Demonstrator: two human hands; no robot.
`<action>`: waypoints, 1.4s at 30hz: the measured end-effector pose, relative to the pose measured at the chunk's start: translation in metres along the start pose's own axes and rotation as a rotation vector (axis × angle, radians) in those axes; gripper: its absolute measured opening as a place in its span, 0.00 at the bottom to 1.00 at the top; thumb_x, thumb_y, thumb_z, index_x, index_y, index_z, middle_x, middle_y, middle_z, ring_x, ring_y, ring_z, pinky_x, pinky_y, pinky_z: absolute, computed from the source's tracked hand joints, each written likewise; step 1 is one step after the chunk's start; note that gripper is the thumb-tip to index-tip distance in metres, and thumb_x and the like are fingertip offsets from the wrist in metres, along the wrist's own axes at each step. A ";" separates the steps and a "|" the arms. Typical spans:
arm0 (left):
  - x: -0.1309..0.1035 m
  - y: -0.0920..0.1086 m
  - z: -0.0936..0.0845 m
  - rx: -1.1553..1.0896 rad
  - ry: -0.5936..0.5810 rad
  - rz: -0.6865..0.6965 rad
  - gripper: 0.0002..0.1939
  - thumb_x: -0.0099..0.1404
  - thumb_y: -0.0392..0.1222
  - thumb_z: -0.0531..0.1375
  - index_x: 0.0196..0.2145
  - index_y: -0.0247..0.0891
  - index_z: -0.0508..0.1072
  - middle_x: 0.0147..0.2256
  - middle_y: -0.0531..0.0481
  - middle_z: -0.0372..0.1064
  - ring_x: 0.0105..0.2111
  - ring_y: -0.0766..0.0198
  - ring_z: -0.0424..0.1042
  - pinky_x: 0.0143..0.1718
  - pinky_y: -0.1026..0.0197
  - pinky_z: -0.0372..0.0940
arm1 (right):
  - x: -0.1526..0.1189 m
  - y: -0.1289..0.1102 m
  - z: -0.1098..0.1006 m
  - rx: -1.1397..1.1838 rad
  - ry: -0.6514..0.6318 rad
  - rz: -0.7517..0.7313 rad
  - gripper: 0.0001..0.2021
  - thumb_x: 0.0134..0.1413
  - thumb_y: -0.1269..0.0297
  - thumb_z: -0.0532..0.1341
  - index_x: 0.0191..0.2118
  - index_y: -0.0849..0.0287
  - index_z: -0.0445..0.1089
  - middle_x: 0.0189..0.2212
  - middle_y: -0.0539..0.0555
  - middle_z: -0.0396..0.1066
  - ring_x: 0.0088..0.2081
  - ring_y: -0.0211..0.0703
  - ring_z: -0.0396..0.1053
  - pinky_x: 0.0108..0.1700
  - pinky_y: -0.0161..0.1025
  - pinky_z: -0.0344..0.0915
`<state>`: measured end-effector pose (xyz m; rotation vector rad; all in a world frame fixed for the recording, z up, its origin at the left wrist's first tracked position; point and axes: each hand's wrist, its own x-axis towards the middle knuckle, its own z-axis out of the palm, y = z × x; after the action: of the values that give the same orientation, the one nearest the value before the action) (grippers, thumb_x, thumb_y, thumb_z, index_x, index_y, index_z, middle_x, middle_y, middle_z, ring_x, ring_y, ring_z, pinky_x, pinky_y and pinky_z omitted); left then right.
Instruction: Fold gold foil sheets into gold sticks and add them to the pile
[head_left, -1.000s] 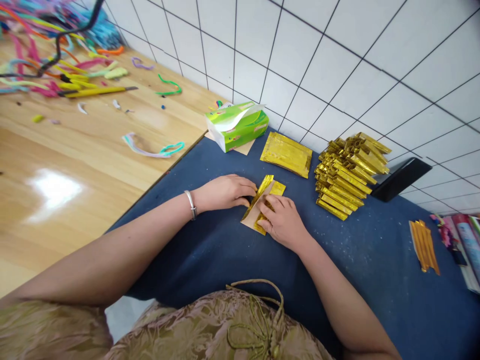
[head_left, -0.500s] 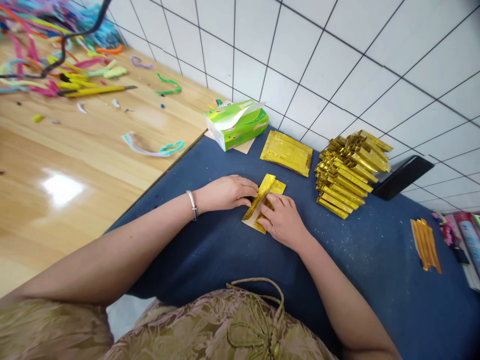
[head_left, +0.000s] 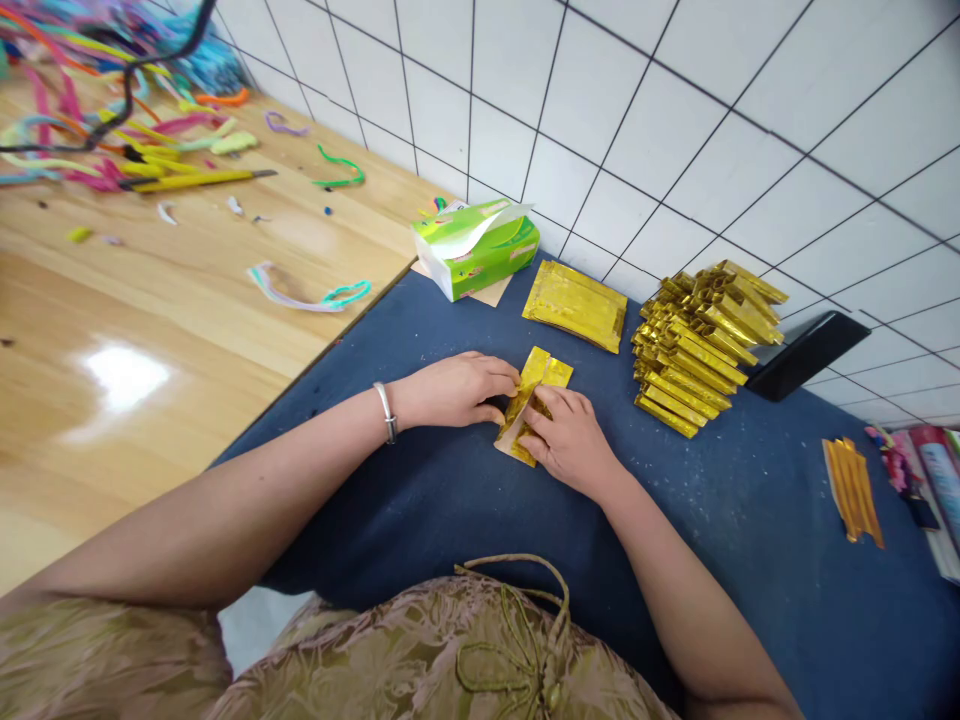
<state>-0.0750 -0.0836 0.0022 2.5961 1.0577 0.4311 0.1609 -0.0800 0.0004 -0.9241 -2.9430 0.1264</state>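
Observation:
A sheet of gold foil paper (head_left: 556, 372) lies partly folded on the dark blue table cover, its pale inner side showing along a slanting crease. My left hand (head_left: 466, 390), with a silver bangle at the wrist, grips the left flap between thumb and fingers. On the other side, my right hand (head_left: 564, 432) has bent fingers pressed on the right part of the same paper, and they hide its middle. Beyond the hands lies a flat stack of gold foil sheets (head_left: 576, 308). To the right of that stack is a pile of folded gold foil strips (head_left: 694, 350).
A green tissue box (head_left: 480, 250) stands against the white tiled wall. A black phone-like slab (head_left: 810, 355) leans near the pile. Further right lies a small orange-gold folded bundle (head_left: 853, 490). Colourful pipe cleaners (head_left: 150, 140) and a yellow pen-like tool (head_left: 196, 181) cover the wooden table at left.
The left flap of the foil paper, raised before, now lies lower and flatter over toward the right. My left fingers have shifted slightly right with it; my right hand has barely moved.

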 end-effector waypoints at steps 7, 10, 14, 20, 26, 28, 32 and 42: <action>0.000 0.007 -0.001 0.031 -0.011 -0.032 0.18 0.62 0.50 0.57 0.45 0.36 0.68 0.49 0.43 0.66 0.50 0.56 0.65 0.52 0.55 0.56 | -0.002 0.004 0.002 0.017 0.007 -0.018 0.18 0.60 0.55 0.53 0.52 0.54 0.66 0.57 0.59 0.58 0.58 0.52 0.52 0.56 0.51 0.51; 0.002 0.011 0.000 0.054 -0.006 -0.050 0.18 0.61 0.51 0.58 0.44 0.36 0.68 0.49 0.42 0.65 0.50 0.55 0.64 0.52 0.55 0.56 | -0.002 0.004 0.002 0.018 0.005 -0.022 0.17 0.60 0.55 0.52 0.52 0.53 0.66 0.57 0.59 0.58 0.58 0.51 0.52 0.56 0.51 0.51; 0.002 0.015 0.001 0.070 0.003 -0.072 0.18 0.59 0.49 0.60 0.43 0.36 0.67 0.50 0.42 0.64 0.50 0.54 0.64 0.52 0.54 0.56 | -0.003 0.006 0.001 0.030 0.009 -0.034 0.19 0.61 0.54 0.52 0.53 0.54 0.65 0.58 0.59 0.58 0.59 0.51 0.52 0.56 0.51 0.51; 0.001 0.018 0.001 0.090 -0.009 -0.081 0.18 0.58 0.47 0.59 0.45 0.36 0.66 0.50 0.42 0.63 0.50 0.54 0.63 0.52 0.55 0.55 | -0.006 0.015 0.003 0.105 0.045 -0.058 0.18 0.60 0.56 0.53 0.53 0.56 0.66 0.57 0.58 0.61 0.59 0.48 0.54 0.58 0.48 0.52; 0.000 0.017 0.001 0.083 -0.009 -0.064 0.19 0.59 0.46 0.58 0.46 0.36 0.67 0.51 0.42 0.63 0.51 0.54 0.63 0.53 0.54 0.55 | -0.007 0.017 0.005 0.221 0.136 -0.013 0.15 0.61 0.58 0.53 0.50 0.55 0.67 0.54 0.56 0.65 0.57 0.45 0.59 0.58 0.47 0.54; 0.000 0.017 0.001 0.086 -0.012 -0.067 0.20 0.59 0.46 0.58 0.47 0.36 0.67 0.53 0.41 0.62 0.52 0.54 0.63 0.54 0.54 0.55 | -0.008 0.016 0.004 0.243 0.159 0.012 0.15 0.62 0.59 0.52 0.50 0.56 0.67 0.54 0.56 0.65 0.56 0.44 0.60 0.57 0.46 0.55; 0.000 0.017 0.001 0.090 -0.024 -0.070 0.21 0.58 0.46 0.59 0.48 0.35 0.66 0.56 0.39 0.59 0.55 0.52 0.60 0.55 0.52 0.54 | -0.007 0.015 0.004 0.230 0.176 0.030 0.18 0.62 0.58 0.51 0.54 0.59 0.63 0.57 0.58 0.61 0.57 0.44 0.59 0.57 0.45 0.55; 0.001 0.015 0.003 0.070 -0.019 -0.087 0.20 0.60 0.48 0.58 0.47 0.36 0.65 0.60 0.38 0.53 0.60 0.52 0.53 0.57 0.51 0.51 | -0.004 0.013 0.007 0.080 0.066 -0.001 0.21 0.61 0.53 0.51 0.55 0.57 0.64 0.58 0.57 0.60 0.56 0.49 0.56 0.56 0.48 0.53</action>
<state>-0.0638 -0.0942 0.0052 2.5973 1.1949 0.3538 0.1710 -0.0723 -0.0079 -0.8977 -2.8552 0.2082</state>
